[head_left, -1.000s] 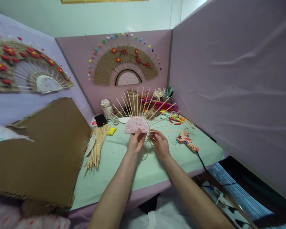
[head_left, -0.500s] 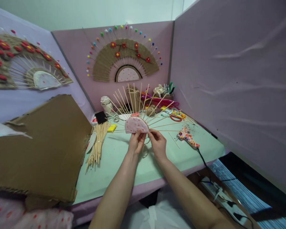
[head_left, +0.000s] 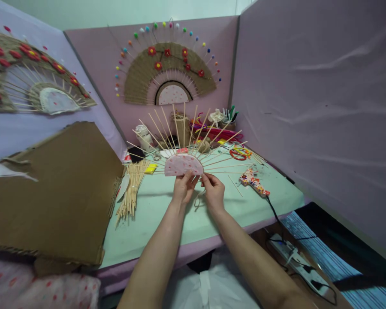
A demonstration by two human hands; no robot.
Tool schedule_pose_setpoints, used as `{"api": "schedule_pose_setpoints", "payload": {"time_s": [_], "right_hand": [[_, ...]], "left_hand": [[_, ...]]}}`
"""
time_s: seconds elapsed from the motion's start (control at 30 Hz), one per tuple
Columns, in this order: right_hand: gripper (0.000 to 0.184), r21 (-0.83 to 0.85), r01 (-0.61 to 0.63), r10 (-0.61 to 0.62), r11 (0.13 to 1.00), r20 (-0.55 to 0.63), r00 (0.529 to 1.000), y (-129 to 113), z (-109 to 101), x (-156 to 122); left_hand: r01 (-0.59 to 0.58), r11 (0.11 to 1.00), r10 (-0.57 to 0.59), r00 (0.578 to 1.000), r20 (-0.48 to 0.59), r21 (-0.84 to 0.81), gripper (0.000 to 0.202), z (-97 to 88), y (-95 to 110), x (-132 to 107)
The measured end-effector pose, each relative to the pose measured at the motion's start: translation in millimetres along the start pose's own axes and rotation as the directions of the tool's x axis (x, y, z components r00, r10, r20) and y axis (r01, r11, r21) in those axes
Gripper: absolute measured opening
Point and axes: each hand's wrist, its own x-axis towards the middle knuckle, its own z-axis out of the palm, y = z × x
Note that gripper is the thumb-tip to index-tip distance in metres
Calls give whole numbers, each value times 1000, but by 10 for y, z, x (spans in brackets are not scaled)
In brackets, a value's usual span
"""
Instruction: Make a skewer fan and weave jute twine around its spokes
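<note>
A half-round fan base (head_left: 183,165) covered in pink cloth with red spots stands upright above the table, thin wooden sticks spreading from its curved edge. My left hand (head_left: 184,189) grips it at the bottom, thumb on the front and fingers behind. Thumb and forefinger of my right hand (head_left: 214,191) are pinched at the base's lower right corner, on what looks like the end of a twine strand. A loop of this twine (head_left: 197,201) hangs between my hands. The fingertips partly hide the pinched spot.
On the left lie a bundle of sticks (head_left: 132,189) and a large cardboard sheet (head_left: 58,193). A corded glue gun (head_left: 254,182) rests on the right, near red-handled scissors (head_left: 238,153). A jar (head_left: 144,138) and a twine ball (head_left: 204,146) stand behind. Finished fans hang on the walls.
The fan base has turned to face me more squarely, and its sticks spread more evenly to both sides. Both hands keep their hold. The camera view has shifted slightly.
</note>
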Motion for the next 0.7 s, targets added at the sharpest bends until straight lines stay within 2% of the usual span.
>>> {"api": "schedule_pose_setpoints", "payload": {"time_s": [0.2, 0.3, 0.4, 0.53, 0.7], "right_hand": [[23, 34, -23, 22, 999, 36, 999, 46, -24, 9], [27, 83, -86, 80, 993, 68, 994, 54, -36, -16], [38, 106, -194, 182, 975, 118, 976, 29, -79, -66], [35, -37, -276, 276, 960, 258, 926, -78, -226, -131], [24, -294, -129, 248, 947, 416, 875, -295, -521, -106]], "left_hand": [[80, 994, -86, 992, 93, 70, 27, 28, -26, -31], [57, 996, -62, 995, 80, 65, 26, 29, -13, -27], [46, 997, -48, 998, 33, 55, 26, 18, 16, -11], [24, 999, -23, 1000, -18, 21, 27, 3, 54, 12], [-27, 1000, 26, 997, -72, -11, 28, -25, 62, 49]]}}
